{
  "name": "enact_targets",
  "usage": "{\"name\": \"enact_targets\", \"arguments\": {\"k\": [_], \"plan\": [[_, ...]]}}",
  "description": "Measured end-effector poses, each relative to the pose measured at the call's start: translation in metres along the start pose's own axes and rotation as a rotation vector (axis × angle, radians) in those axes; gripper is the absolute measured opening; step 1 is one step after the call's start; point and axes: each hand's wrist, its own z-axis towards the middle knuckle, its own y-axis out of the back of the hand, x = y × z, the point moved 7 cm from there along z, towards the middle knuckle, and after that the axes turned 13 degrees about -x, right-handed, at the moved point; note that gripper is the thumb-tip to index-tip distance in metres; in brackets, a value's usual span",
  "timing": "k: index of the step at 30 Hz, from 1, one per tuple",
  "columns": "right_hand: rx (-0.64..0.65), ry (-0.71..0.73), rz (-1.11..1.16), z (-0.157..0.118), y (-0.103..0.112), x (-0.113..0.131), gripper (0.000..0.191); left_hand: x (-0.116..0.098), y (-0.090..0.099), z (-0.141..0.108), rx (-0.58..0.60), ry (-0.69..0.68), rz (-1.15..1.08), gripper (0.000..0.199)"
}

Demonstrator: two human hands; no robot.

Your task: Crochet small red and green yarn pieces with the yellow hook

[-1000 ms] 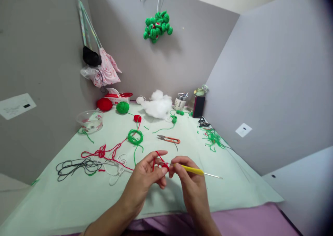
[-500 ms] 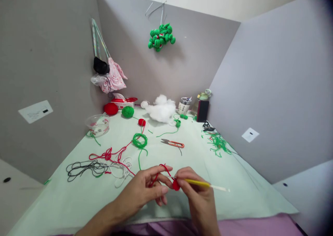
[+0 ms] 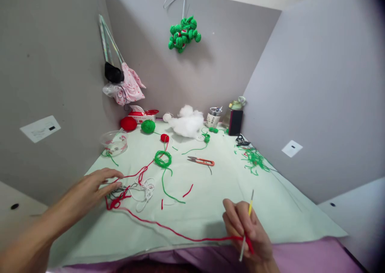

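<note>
Red yarn (image 3: 116, 203) is fingered by half-open left hand (image 3: 98, 183), eight o'clock; crochet hook (image 3: 250, 208) is clasped in right hand (image 3: 251, 231), five o'clock; slack seems needed.

Fluffy, apparently matt white stuffing (image 3: 187, 123)

No text legible; print on pen tin (image 3: 213, 120), tissue box (image 3: 147, 118) and left wall card (image 3: 40, 128) too small, blurred

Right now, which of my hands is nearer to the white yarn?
Left. Your left hand is just to the left of the white yarn; your right hand, holding the hook, is well off to its right and nearer you.
</note>
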Motion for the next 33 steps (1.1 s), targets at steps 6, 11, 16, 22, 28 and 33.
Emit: {"name": "enact_targets", "arguments": {"k": [6,11,16,22,28,33], "plan": [[-0.107,-0.102,-0.219,0.016,-0.001,-0.008,0.02,-0.033,-0.059,0.01,0.099,-0.089,-0.009,0.031],[-0.217,-0.246,-0.32,0.035,-0.006,-0.016,0.03,-0.055,-0.086,0.022,0.183,-0.136,-0.098,0.014],[-0.243,-0.302,-0.453,0.064,-0.02,-0.016,0.041,-0.084,-0.063,0.042,0.163,-0.088,-0.257,0.024],[-0.14,-0.322,-0.666,0.107,-0.05,-0.037,0.055,-0.138,-0.061,0.05,0.159,-0.047,-0.676,0.02],[-0.121,-0.386,-0.696,0.12,-0.047,-0.055,0.039,-0.139,-0.062,0.076,-0.031,-0.001,-0.752,0.021],[-0.138,-0.442,-0.649,0.107,-0.019,-0.028,0.046,-0.084,-0.039,0.125,-0.295,0.085,-0.639,0.017]]}}
